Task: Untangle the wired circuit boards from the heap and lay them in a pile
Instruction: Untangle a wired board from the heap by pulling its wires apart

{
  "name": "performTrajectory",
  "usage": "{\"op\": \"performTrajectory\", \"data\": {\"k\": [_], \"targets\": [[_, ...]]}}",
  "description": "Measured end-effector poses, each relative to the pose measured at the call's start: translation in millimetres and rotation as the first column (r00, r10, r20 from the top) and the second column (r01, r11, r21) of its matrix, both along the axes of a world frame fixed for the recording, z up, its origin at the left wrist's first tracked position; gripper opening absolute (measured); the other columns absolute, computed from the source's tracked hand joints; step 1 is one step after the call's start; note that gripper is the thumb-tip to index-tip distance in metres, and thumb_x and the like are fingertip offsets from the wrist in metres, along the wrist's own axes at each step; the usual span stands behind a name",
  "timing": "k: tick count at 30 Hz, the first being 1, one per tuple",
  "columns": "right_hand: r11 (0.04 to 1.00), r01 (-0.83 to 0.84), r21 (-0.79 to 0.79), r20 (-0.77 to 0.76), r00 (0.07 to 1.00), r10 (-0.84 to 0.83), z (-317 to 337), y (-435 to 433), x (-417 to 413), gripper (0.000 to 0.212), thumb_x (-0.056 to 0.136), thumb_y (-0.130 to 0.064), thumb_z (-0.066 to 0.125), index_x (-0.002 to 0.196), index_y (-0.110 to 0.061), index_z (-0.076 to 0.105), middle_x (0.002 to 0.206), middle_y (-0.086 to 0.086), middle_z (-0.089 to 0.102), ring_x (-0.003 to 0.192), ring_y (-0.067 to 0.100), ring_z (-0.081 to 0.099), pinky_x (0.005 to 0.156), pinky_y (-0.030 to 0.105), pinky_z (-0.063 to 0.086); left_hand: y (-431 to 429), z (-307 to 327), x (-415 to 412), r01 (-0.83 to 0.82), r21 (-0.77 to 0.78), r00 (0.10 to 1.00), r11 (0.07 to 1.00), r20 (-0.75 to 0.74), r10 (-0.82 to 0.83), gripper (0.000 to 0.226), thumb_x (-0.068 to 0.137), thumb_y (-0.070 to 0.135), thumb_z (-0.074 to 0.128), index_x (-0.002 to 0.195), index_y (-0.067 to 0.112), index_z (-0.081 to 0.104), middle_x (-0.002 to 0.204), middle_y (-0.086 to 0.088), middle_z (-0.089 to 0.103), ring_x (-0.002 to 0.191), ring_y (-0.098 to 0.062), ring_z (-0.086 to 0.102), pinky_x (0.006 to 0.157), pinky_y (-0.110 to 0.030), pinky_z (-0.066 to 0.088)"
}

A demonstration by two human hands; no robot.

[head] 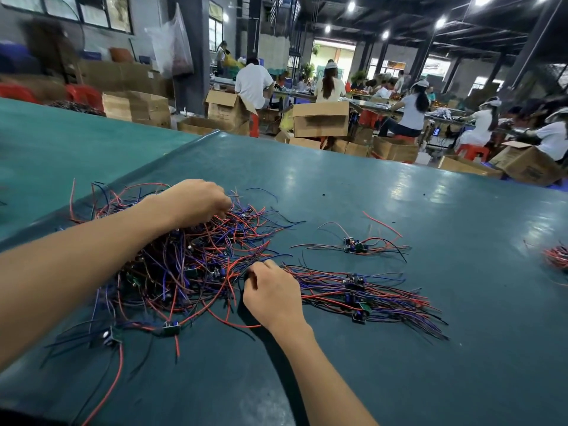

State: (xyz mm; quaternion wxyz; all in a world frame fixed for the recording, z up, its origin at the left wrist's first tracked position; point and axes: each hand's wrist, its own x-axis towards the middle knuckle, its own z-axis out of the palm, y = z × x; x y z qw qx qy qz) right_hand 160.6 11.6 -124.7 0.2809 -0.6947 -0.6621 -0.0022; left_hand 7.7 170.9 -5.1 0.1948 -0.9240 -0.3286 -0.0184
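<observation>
Left hand (196, 201) grips wires (238, 215) atop the heap (190, 265); right hand (270, 293) pinches wires at its edge, beside the pile (359, 296); bare table (399, 195) beyond.

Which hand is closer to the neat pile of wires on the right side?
Right. The right hand sits just beside the neat pile's left wire ends; the left hand is farther away, up on the tangled heap.

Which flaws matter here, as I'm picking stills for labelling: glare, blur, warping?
Head view: ceiling lamps glare off the green table beyond the heap; the wide lens tilts the right pillar; left hand and right hand are fairly sharp, background workers and frame corners soft.
</observation>
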Motion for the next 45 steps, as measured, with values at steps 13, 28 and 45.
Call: {"op": "performTrajectory", "data": {"k": [13,28,45], "targets": [[0.999,-0.004,0.035,-0.027,1.0,0.005,-0.3,-0.3,1.4,0.025,0.095,-0.027,0.049,0.106,-0.018,0.068,0.101,-0.002,0.064,0.084,0.022,0.062,0.064,0.028,0.039,-20.8,40.1,7.6,0.317,0.22,0.716,0.923,0.582,-0.385,0.013,0.104,0.009,0.048,0.112,0.0,0.051,0.093,-0.005,0.072,0.067,-0.02,0.071,0.051,-0.037,0.058],[0.943,0.087,0.32,-0.871,0.419,0.257,9.9,-13.4,16.6,0.02,0.092,-0.01,0.06,0.104,-0.011,0.076,0.086,0.005,0.071,0.06,0.014,0.055,0.054,0.024,0.045,-72.1,86.6,56.4,0.61,-0.09,0.048,0.787,0.996,0.076,0.016,0.106,0.032,0.049,0.106,0.016,0.047,0.084,-0.01,0.071,0.058,-0.034,0.073,0.037,-0.041,0.054],[0.933,-0.095,0.348,-0.86,0.364,0.358,64.7,-24.8,37.0,0.013,0.093,-0.018,0.072,0.101,-0.01,0.079,0.063,-0.001,0.062,0.057,0.008,0.055,0.063,0.017,0.046,-81.6,25.9,61.4,0.716,-0.295,-0.133,0.633,0.833,0.538,0.024,0.104,0.025,0.053,0.115,0.003,0.053,0.091,-0.014,0.068,0.079,-0.037,0.075,0.05,-0.038,0.06]]}}
